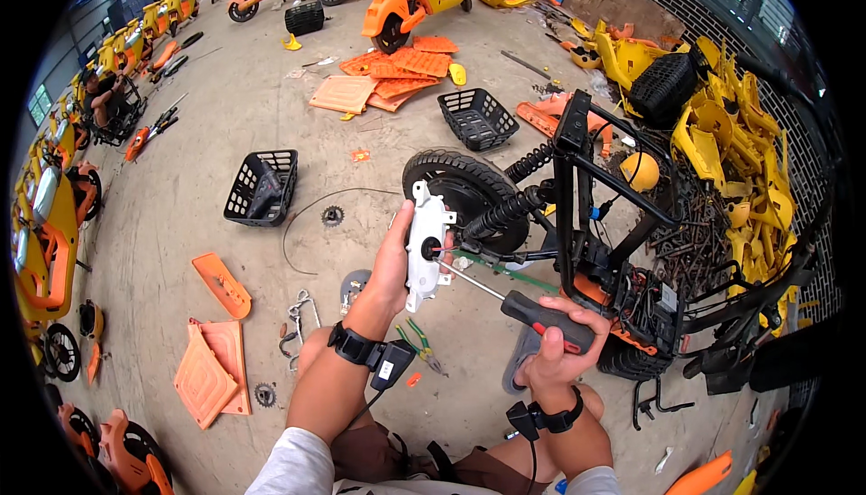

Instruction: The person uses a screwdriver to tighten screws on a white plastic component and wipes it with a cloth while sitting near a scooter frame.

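Your left hand [390, 265] is holding up a white plastic cover [426, 244], its fingers wrapping around the cover's left edge and gripping it upright in front of you, just ahead of the black rear wheel [469, 190] of a stripped bike frame [591, 224]. Your right hand [557, 343] is closing its fingers around the red-and-black handle of a screwdriver [532, 313], and the steel shaft is slanting up and to the left so that its tip is sitting in a dark round hole in the middle of the cover. Both of your wrists are wearing black bands with small devices and cables.

The black frame is lying on the concrete floor [225, 116] to the right of your hands, with coiled black springs running from it toward the wheel. Green-handled pliers [417, 342] are lying on the floor just beside your left wrist, and a small sprocket [332, 216] is resting farther up near a loop of thin cable. A black plastic basket [262, 187] is standing to the left of the wheel and a second basket [479, 118] is sitting beyond it. Orange panels [213, 371] are lying by your left knee, and a heap of yellow body parts [731, 152] is piling up against the brick wall on the right.
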Action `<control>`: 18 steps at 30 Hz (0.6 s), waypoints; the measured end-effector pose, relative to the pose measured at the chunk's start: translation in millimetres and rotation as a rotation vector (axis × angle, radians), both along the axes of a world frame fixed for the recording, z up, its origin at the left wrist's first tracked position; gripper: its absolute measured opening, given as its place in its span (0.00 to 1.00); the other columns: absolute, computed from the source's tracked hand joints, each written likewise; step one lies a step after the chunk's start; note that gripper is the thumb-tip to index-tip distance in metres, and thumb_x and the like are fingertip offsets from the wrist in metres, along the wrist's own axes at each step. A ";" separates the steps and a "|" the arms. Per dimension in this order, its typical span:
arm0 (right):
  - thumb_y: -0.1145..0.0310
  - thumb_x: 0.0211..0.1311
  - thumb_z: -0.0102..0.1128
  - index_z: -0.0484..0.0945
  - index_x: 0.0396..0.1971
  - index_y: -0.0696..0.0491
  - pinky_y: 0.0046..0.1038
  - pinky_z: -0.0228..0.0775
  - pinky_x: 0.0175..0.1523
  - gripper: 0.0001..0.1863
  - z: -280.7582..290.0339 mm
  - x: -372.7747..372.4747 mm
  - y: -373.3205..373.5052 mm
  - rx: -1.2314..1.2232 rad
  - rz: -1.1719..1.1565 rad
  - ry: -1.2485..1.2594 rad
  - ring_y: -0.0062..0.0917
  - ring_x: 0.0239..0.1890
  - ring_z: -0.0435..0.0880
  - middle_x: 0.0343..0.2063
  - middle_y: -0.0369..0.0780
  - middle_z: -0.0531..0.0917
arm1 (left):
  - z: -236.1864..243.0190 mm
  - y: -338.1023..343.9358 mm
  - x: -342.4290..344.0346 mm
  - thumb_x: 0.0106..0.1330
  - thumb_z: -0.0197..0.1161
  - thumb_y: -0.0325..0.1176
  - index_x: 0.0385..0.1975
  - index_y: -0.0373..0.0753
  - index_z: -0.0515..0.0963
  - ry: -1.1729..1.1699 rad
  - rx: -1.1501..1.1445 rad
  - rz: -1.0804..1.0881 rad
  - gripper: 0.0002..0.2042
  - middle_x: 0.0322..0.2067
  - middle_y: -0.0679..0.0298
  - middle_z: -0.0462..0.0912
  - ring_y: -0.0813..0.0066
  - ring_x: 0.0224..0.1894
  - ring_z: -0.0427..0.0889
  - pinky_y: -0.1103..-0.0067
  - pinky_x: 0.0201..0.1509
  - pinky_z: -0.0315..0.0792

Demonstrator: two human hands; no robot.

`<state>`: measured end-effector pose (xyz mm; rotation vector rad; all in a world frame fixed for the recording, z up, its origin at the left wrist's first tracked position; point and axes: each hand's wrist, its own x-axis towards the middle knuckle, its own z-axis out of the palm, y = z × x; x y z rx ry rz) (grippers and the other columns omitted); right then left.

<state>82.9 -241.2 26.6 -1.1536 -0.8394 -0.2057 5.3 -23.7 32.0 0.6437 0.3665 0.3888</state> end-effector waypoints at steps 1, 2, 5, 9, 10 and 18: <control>0.65 0.58 0.66 0.62 0.44 0.56 0.32 0.77 0.47 0.23 0.2 -0.5 -0.2 0.004 -0.003 0.000 0.34 0.41 0.83 0.39 0.54 0.81 | 0.2 0.3 -0.4 0.71 0.39 0.59 0.52 0.41 0.71 0.001 0.000 -0.007 0.27 0.28 0.59 0.78 0.68 0.24 0.78 0.72 0.29 0.75; 0.66 0.58 0.66 0.62 0.44 0.56 0.32 0.77 0.47 0.23 0.8 -0.6 -0.5 0.007 -0.006 0.000 0.34 0.41 0.83 0.39 0.54 0.81 | 0.1 0.4 -0.8 0.71 0.39 0.59 0.52 0.41 0.71 0.002 -0.001 -0.014 0.27 0.28 0.59 0.78 0.68 0.24 0.78 0.72 0.29 0.75; 0.67 0.58 0.66 0.62 0.44 0.56 0.32 0.77 0.48 0.22 1.7 -2.1 1.8 -0.028 0.008 0.027 0.34 0.42 0.83 0.39 0.54 0.81 | -1.0 0.3 -0.5 0.71 0.39 0.60 0.52 0.41 0.70 -0.004 0.021 -0.015 0.28 0.28 0.59 0.78 0.69 0.24 0.77 0.72 0.28 0.75; 0.67 0.58 0.66 0.62 0.44 0.56 0.32 0.76 0.50 0.22 4.6 1.2 6.5 -0.051 0.040 0.064 0.34 0.43 0.82 0.39 0.54 0.82 | -6.1 3.5 -1.2 0.71 0.39 0.60 0.51 0.41 0.71 -0.014 0.035 -0.004 0.28 0.28 0.60 0.78 0.70 0.22 0.76 0.72 0.28 0.75; 0.67 0.58 0.66 0.62 0.44 0.55 0.32 0.75 0.50 0.22 3.5 0.2 6.2 -0.061 0.044 0.081 0.34 0.43 0.82 0.39 0.54 0.82 | -6.6 3.9 -3.7 0.71 0.39 0.60 0.50 0.41 0.71 0.020 0.047 -0.013 0.27 0.28 0.60 0.78 0.70 0.22 0.76 0.72 0.29 0.75; 0.63 0.58 0.67 0.58 0.44 0.52 0.28 0.76 0.44 0.25 6.0 6.5 3.9 -0.079 0.020 0.054 0.31 0.38 0.82 0.38 0.54 0.82 | 1.5 -3.7 -7.1 0.72 0.38 0.59 0.50 0.40 0.69 0.009 0.067 0.019 0.27 0.27 0.62 0.75 0.74 0.21 0.73 0.73 0.30 0.75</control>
